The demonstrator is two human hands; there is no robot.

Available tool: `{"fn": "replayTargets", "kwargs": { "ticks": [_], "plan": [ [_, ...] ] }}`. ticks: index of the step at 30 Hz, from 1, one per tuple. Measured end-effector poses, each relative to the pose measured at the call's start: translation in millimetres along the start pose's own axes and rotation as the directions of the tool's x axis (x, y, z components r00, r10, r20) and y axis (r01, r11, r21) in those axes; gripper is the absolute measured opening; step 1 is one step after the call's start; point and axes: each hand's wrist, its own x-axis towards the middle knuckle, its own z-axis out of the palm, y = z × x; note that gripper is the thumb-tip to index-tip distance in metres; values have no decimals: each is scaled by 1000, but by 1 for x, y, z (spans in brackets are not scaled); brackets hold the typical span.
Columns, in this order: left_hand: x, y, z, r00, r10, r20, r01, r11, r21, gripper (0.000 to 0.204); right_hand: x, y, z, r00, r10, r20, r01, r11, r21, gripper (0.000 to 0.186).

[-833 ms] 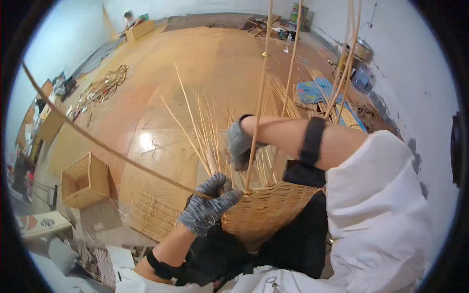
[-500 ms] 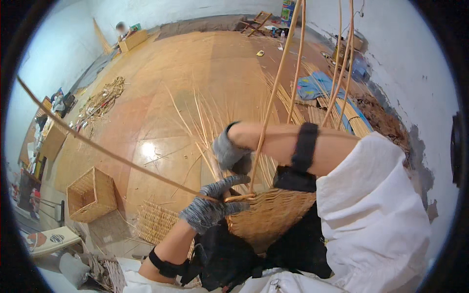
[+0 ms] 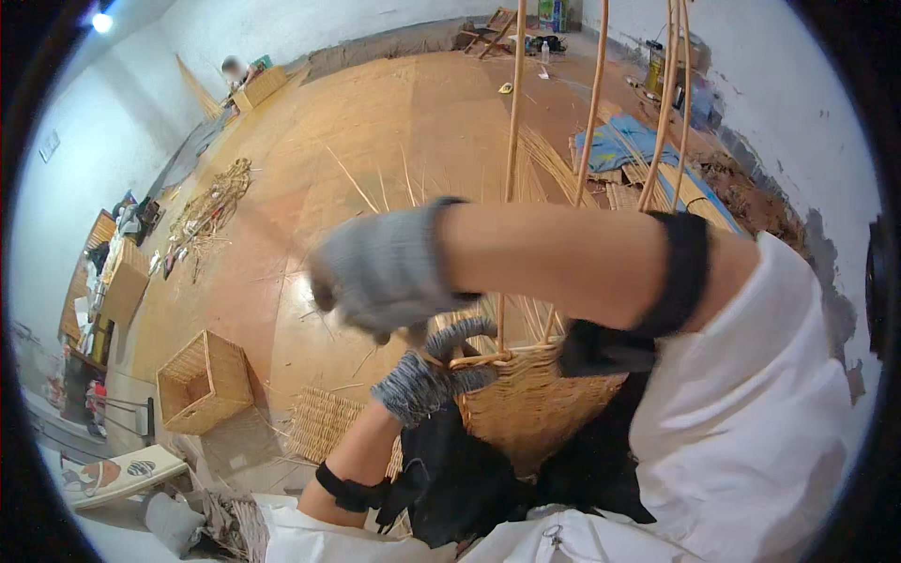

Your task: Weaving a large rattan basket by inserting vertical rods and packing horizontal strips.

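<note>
A partly woven wicker basket (image 3: 535,403) rests between my legs, its tall upright rods (image 3: 514,122) rising from the rim. My left hand (image 3: 418,385), in a grey knit glove, is closed over the left corner of the rim, fingers outside and thumb across the top. My right hand (image 3: 385,272), also gloved, is ahead and to the left of the rim, blurred by motion. Its fingers look curled round a wicker rod, which shows only as a faint streak beyond the glove. My right forearm passes in front of several uprights.
A rectangular wicker basket (image 3: 202,385) lies to the left, beside a flat woven panel (image 3: 319,422). Loose rods fan out ahead. Blue cloth (image 3: 624,145) and bundled rods lie right, near the wall. A person (image 3: 235,70) sits far left.
My right hand has moved left from beside the rim and now smears with motion. The long rod that crossed the left side no longer shows clearly. My left hand keeps its hold.
</note>
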Motion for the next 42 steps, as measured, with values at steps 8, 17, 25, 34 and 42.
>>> {"fn": "replayTargets", "kwargs": {
  "ticks": [8,17,25,34,42],
  "plan": [
    [-13,6,1,995,-18,-99,14,999,-47,48,-81,134,164,491,281,-824,750,345,565,25],
    [10,57,-28,919,127,372,-386,471,793,40,-74,127,182,490,348,-799,839,58,541,25],
    [3,56,-4,986,53,157,-152,671,726,29,-130,174,206,432,534,-726,777,188,601,13],
    [5,61,8,985,-109,-133,170,741,649,24,-117,158,221,224,312,-923,734,569,371,10],
    [21,59,19,927,-281,-248,374,656,656,36,-103,105,80,443,111,-890,-255,967,-6,12]
  ]
}}
